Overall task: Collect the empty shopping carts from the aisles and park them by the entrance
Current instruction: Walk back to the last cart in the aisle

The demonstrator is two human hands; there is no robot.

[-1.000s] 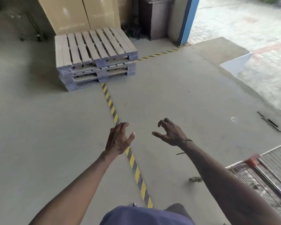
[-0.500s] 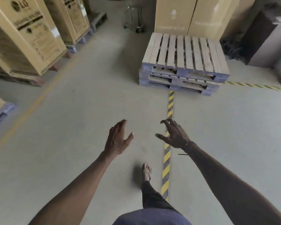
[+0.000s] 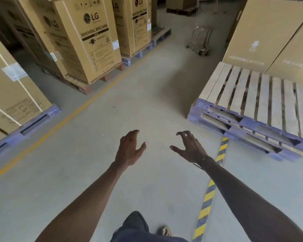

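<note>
Hands: two, the left hand and right hand reached forward, fingers spread, holding nothing.
Shopping carts: none showed in this view.
Pallet stack: one at right, two pallets high.
Washing-machine boxes: at least three along the left.
Hand truck: one, far back.
Floor: bare lane between yellow line and striped tape.

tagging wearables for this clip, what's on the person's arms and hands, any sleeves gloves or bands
Both forearms are bare as far as the view shows, with no sleeves and no gloves. The left hand carries nothing: no ring, watch or band visible. The right hand is also ungloved, but a thin dark wristband sits at its wrist, with a short loose end sticking out on the inner side.
</note>
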